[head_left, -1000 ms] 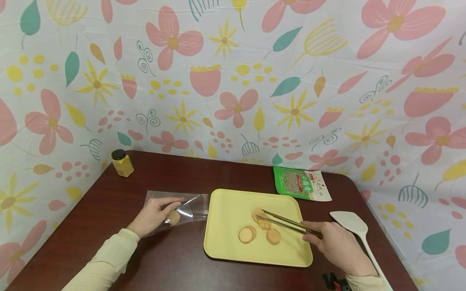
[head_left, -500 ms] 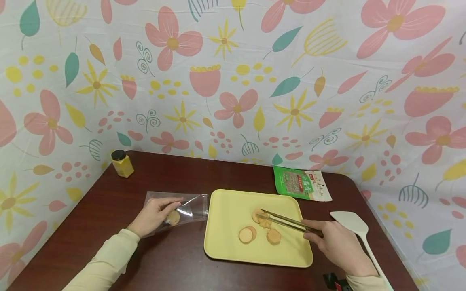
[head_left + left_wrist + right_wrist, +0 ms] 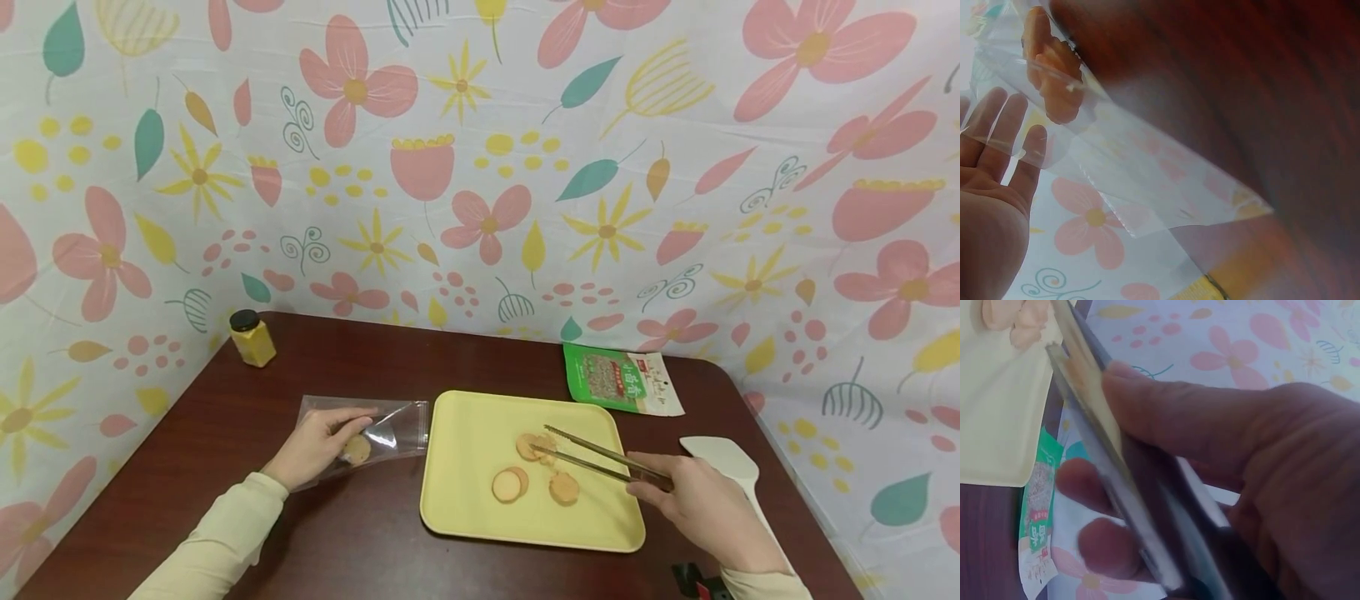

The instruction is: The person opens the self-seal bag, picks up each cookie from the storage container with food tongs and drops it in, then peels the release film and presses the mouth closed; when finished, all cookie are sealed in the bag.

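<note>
In the head view my left hand [image 3: 318, 442] grips a clear plastic bag [image 3: 405, 423] between thumb and fingers, left of the tray. Round tan biscuit-like pieces [image 3: 357, 450] show inside it; the left wrist view has these pieces [image 3: 1054, 75] behind the film. Metal tongs [image 3: 596, 460] are held in my right hand [image 3: 697, 504], their arms spread apart. Their tips hover at a cluster of tan pieces [image 3: 527, 447] on the yellow tray [image 3: 461, 417]; contact is unclear. Other round pieces [image 3: 506, 485] and a single piece [image 3: 564, 488] lie nearer the front.
A white spatula [image 3: 722, 458] lies right of the tray, partly beneath my right arm. Behind the tray rests a green-and-white packet [image 3: 622, 379]. A yellow jar with a black lid [image 3: 253, 337] stands at the back left of the dark table [image 3: 360, 350]. Flower-patterned cloth [image 3: 487, 167] surrounds it.
The tongs' arms have spread wider, and the right hand has shifted slightly right. One piece at the tips sits a little farther left. The left hand and bag are still.
</note>
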`<state>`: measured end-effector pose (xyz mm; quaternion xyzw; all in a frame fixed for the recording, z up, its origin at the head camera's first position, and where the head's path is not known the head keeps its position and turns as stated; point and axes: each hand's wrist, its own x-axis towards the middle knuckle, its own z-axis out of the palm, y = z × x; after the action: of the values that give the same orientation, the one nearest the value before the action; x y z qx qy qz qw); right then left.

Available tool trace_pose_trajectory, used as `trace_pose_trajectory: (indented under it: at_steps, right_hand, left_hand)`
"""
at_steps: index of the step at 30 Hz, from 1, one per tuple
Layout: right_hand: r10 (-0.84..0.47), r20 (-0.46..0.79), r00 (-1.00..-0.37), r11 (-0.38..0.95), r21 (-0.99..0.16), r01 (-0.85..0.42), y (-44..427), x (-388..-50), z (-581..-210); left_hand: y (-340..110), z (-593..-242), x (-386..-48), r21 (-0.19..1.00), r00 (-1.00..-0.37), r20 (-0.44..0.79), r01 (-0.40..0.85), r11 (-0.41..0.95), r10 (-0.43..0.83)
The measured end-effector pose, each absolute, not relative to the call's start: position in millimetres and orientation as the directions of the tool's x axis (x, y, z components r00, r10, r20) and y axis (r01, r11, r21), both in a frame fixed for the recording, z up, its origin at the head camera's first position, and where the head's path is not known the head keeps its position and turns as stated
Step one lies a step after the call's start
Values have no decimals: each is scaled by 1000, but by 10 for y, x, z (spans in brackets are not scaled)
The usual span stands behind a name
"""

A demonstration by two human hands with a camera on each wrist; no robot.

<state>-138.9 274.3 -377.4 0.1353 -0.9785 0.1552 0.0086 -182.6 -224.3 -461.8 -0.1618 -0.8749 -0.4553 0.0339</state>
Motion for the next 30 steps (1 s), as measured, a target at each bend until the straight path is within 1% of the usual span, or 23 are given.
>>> trace_pose_trajectory:
  at_steps: [9,14,19,25,30]
  right_hand:
    - [-237,-48,-970,917,-342,-207,2742,-1390,-3774]
    - [-249,-21,-968,922,-311,-230,2732,-1386,-3782]
    - [-249,0,-969,932,-271,-239,2724,-1383,-3775]
    - [-235,3,-972,936,-268,-227,2715,-1375,-3766]
    - [-224,-4,-975,939,-267,-215,2709,-1371,-3768]
  left_hand:
    - [-2228,-4607,-1824,772,-939,231,336,539,255]
    - [-2217,-4615,-1822,745,-928,274,371,554,252]
    - [-2213,-4624,-1824,743,-927,277,372,556,251]
    - [-2220,-4645,-1834,740,-927,284,375,559,247]
    - [-2234,-4642,-1836,760,-929,267,367,536,258]
